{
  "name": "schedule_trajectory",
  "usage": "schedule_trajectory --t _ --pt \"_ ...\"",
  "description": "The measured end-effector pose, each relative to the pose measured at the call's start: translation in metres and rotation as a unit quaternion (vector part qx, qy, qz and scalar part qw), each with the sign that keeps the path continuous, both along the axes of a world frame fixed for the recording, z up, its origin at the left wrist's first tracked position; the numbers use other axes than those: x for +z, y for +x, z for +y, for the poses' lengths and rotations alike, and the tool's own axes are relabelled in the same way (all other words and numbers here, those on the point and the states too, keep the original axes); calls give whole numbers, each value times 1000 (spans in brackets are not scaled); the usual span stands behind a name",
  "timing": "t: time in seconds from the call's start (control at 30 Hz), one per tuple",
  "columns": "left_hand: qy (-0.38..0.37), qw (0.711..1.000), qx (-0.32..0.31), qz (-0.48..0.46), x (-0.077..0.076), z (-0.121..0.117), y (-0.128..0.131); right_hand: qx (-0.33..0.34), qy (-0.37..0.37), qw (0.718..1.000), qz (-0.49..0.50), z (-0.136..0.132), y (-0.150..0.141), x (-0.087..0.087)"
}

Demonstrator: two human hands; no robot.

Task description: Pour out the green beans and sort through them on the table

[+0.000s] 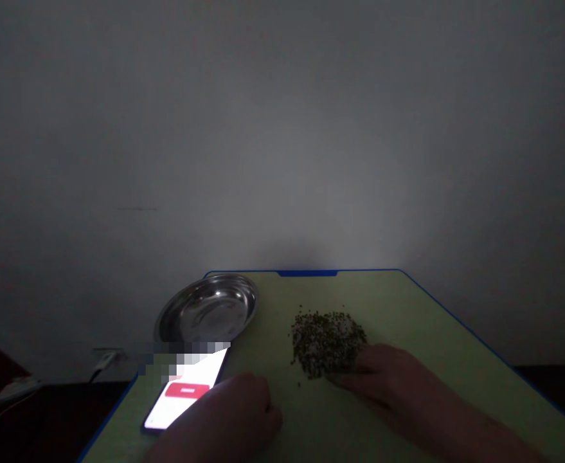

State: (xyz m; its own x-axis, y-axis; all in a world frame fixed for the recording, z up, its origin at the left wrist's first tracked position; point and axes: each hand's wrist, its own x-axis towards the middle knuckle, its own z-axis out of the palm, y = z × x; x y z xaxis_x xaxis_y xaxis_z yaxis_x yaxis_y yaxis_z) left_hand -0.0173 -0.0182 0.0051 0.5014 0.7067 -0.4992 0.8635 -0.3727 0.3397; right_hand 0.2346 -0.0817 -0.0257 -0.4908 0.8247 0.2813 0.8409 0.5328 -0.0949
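A low pile of small grains (324,341), dark green and whitish mixed, is spread on the light green tabletop (282,296). My right hand (388,376) reaches in from the right and touches the near right edge of this pile. Its fingers look apart, with the tips partly lost among the dark grains. Left of the pile, my left hand (241,408) rests low over the table with its fingers curled in; the inside of that hand is hidden. A shallow round metal dish (209,312) stands at the back left. The scene is dim.
A phone with a lit screen (186,392) lies beside my left hand, in front of the dish. A few stray grains surround the pile. The table has a blue edge (456,315) and stands against a grey wall (292,141). A plug with a cable (106,361) is at the left.
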Motion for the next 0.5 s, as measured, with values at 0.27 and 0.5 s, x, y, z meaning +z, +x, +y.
schedule_trajectory --t 0.27,0.5 --pt "-19 999 -2 50 9 -4 3 2 155 985 -82 5 0 -26" --pt "8 999 -12 43 3 -3 3 -19 164 983 -81 18 4 -27"
